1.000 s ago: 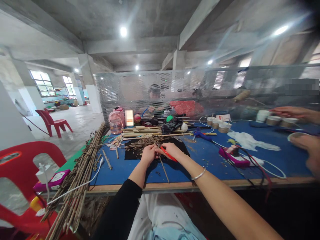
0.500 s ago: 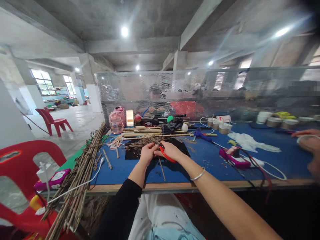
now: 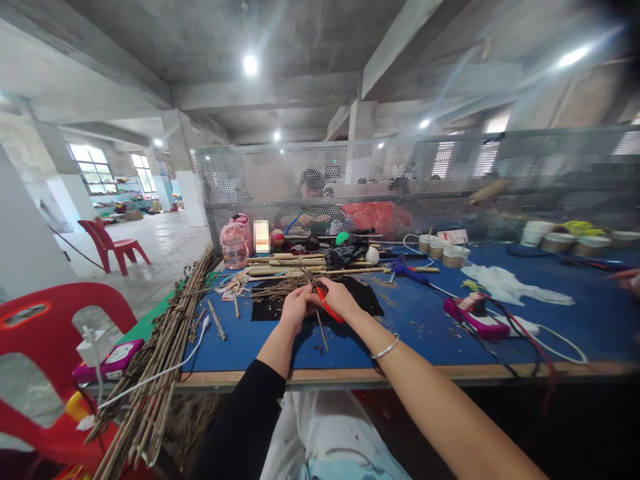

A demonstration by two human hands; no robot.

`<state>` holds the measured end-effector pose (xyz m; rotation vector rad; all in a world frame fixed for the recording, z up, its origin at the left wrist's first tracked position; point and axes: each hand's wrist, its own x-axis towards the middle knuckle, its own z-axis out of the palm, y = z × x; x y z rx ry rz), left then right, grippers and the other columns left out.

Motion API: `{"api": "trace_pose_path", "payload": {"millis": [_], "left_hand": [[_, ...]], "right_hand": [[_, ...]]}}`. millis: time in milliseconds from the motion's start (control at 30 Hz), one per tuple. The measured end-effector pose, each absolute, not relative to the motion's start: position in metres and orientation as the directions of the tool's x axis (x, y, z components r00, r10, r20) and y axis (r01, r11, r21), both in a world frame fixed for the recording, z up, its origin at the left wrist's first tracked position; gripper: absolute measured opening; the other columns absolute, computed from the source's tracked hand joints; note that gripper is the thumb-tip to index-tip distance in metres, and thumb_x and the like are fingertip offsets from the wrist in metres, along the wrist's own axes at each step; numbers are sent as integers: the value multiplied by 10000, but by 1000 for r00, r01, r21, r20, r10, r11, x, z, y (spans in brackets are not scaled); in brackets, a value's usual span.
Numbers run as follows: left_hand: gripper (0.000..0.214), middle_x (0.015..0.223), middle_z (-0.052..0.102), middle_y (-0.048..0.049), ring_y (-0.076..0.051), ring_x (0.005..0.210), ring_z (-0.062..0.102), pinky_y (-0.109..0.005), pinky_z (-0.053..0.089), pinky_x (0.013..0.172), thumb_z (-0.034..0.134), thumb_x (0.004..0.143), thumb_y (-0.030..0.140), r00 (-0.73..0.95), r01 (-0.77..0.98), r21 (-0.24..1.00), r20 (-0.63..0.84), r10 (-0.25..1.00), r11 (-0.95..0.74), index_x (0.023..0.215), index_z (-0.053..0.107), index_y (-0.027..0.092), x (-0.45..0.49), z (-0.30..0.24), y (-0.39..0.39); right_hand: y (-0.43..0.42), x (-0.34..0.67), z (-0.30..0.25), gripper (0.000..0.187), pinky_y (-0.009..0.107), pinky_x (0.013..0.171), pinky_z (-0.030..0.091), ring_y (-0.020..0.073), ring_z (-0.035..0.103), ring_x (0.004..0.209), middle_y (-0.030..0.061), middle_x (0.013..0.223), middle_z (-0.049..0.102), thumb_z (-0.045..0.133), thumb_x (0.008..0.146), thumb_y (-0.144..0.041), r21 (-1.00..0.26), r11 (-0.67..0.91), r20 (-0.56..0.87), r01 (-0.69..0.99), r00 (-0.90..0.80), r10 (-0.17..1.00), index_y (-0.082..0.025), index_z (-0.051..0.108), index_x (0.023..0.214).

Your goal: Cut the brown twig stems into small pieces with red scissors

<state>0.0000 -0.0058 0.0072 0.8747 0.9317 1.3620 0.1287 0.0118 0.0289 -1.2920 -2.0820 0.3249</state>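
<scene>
My right hand [image 3: 341, 297] is closed around red-handled cutters [image 3: 329, 305]; their blades are mostly hidden between my hands. My left hand [image 3: 297, 308] is closed right beside it, fingers pinched on a thin twig [image 3: 306, 272] that points up and away. Both hands meet over a black cloth [image 3: 367, 293] on the blue table. Short cut twigs [image 3: 273, 288] lie heaped on the cloth just beyond my left hand. A single thin stick [image 3: 322, 329] slants down below my hands toward the table's front edge.
Long branches [image 3: 165, 360] overhang the table's left edge. Thicker sticks [image 3: 285, 272], a pink bottle [image 3: 235, 243] and a blue glue gun [image 3: 409, 272] lie beyond the cloth. At right are a purple power strip [image 3: 475, 321], cables and a plastic bag [image 3: 510, 283]. Another person's hand [image 3: 631, 277] shows far right.
The cutters' red handles have shifted slightly, and a twig now sticks up beyond my fingers. At far right, the other person's hand has drawn back and the round container is out of sight there.
</scene>
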Motion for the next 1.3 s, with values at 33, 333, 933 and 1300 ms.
{"api": "trace_pose_path", "payload": {"millis": [33,333,933,1300], "left_hand": [[411,621,599,-16,-67,481,500,-181,377,470,690,600,423,-11,-398,917,-44,999,36,897,660,141,0,8,-6],[352,549,565,-4,-58,440,444,-176,328,410,706,576,342,-78,-298,953,39,996,-61,833,662,106,-1,5,-4],[385,562,574,-9,-64,463,465,-178,342,442,695,620,373,55,-255,967,8,998,7,895,663,105,0,7,-9],[439,625,598,-9,-66,462,498,-195,402,462,738,579,330,-60,-326,945,-58,997,35,950,623,126,-1,11,-13]], "right_hand": [[15,127,28,432,221,577,391,169,591,669,45,780,657,599,691,-522,-531,479,413,699,-280,867,-215,592,993],[23,132,10,477,236,611,416,175,593,696,46,805,664,557,708,-558,-590,448,404,672,-234,884,-213,599,1034],[9,139,17,449,227,652,413,200,626,771,70,833,683,577,686,-588,-526,432,371,733,-260,892,-208,644,915],[12,141,16,622,261,677,394,209,589,852,83,976,624,582,675,-601,-452,370,350,812,-219,911,-216,500,1157]]}}
